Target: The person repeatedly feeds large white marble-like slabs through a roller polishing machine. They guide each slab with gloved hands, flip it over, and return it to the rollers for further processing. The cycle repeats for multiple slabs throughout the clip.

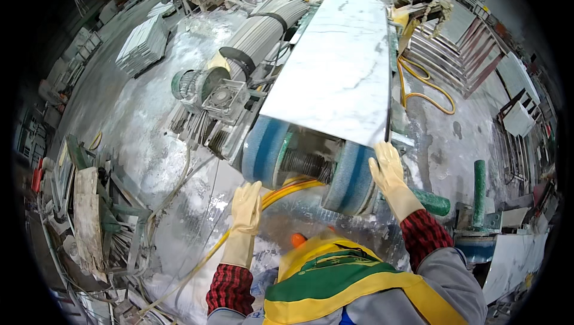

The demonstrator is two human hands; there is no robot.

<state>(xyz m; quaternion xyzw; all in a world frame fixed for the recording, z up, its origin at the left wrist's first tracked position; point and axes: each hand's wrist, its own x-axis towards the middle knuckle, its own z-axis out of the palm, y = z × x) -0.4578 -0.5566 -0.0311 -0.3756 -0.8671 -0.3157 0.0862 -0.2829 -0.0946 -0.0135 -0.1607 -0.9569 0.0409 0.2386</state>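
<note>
One flat marble-look slab, white with grey veins, lying lengthwise away ahead on blue ribbed belts; near right corner at the fingertips of the nearer right grip, though cannot tell whether clenched on the edge or merely touching. Left grip, apart from the slab and seemingly released, left of the belts. Cream rubbery gloves, finely creased; red-black patterned cuffs.

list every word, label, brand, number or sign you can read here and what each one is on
No text can be read clearly.
Green-and-yellow apron: small light marks on its green part, possibly print, too small to read.
White slab with grey veins: no lettering seen.
Background: too small and blurred to tell.
</note>
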